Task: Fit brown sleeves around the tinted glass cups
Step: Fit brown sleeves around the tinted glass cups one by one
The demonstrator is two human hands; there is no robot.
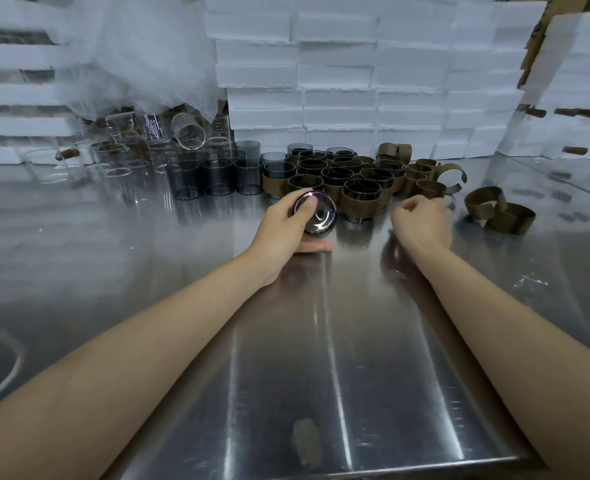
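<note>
The left hand (pixel 283 225) gripped a tinted glass cup (pixel 316 213) tipped on its side, base toward the wearer, probably freeing its wall for a sleeve. The right hand (pixel 421 220) was curled, nothing visible in it, beside loose brown sleeves (pixel 501 213) on its right. Just beyond both hands stood sleeved cups (pixel 361 199).

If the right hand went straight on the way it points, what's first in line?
Probably the right edge of the cluster of brown-sleeved tinted glass cups, just beyond the right hand; the empty curled brown sleeves beside them look about as near. Depth unclear.
</note>
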